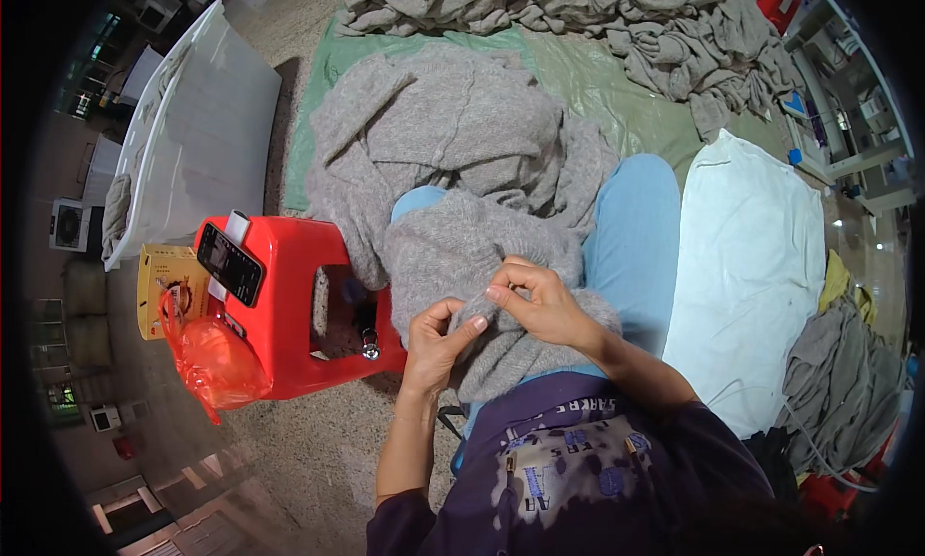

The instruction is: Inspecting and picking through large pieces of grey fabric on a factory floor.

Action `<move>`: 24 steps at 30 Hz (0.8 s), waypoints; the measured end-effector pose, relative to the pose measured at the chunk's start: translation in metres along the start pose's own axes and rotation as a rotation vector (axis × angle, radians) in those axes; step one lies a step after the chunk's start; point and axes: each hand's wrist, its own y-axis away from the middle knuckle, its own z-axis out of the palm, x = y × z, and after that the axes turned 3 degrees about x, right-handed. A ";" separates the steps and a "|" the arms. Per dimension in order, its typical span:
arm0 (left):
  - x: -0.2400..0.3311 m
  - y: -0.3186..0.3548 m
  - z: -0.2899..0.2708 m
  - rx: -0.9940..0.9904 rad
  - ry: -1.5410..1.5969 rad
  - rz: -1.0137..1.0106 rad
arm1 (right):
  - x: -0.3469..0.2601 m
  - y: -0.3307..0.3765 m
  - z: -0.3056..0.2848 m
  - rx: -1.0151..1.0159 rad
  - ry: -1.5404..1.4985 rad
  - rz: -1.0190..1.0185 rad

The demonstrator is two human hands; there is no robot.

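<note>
A fuzzy grey knitted garment [438, 238] lies across my lap, over jeans in light blue. My left hand [438, 344] grips a fold of its knit between thumb and fingers. Close beside it, to the right and slightly farther off, my right hand [535, 301] is closed in a pinch at the same fold. Whatever sits between those fingertips is too small to make out. Beyond my knees, a larger heap of grey knitwear [453, 113] spreads over a green sheet [655, 122].
To my left stands a red plastic stool [289, 267] carrying a phone [231, 264] and a red plastic bag [222, 358]. A yellow box [159, 286] and a tall white bin [217, 122] are behind it. On the right are a white padded bundle [747, 286] and piled grey cloth [838, 383].
</note>
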 end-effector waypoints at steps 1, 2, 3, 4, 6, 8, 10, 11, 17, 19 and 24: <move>-0.003 -0.002 0.001 0.038 0.051 0.039 | 0.002 0.001 0.001 -0.012 -0.030 -0.015; -0.005 -0.003 0.002 0.069 0.090 0.084 | 0.003 0.002 0.002 -0.030 -0.054 0.049; -0.007 -0.004 0.003 0.076 0.102 0.078 | 0.004 0.002 0.003 -0.039 -0.042 0.100; -0.009 -0.004 0.003 0.109 0.156 0.043 | 0.005 0.003 0.004 -0.049 -0.077 0.115; -0.011 -0.005 0.004 0.144 0.212 0.009 | 0.006 0.003 0.007 -0.030 -0.078 0.107; -0.013 -0.005 0.003 0.164 0.114 0.011 | 0.005 0.003 0.009 -0.040 -0.156 0.148; -0.015 -0.007 0.003 0.162 0.127 0.032 | 0.002 0.002 0.008 -0.046 -0.196 0.195; -0.015 -0.008 0.003 0.144 0.126 0.047 | 0.000 0.001 0.005 -0.040 -0.008 -0.017; -0.018 -0.003 0.009 0.169 -0.364 0.209 | -0.010 -0.005 -0.018 -0.367 0.398 -0.125; -0.017 -0.003 0.013 0.193 -0.296 0.248 | -0.009 -0.003 -0.017 -0.379 0.462 -0.154; -0.016 -0.010 0.013 0.268 -0.135 0.118 | 0.000 0.002 -0.004 -0.144 0.427 -0.290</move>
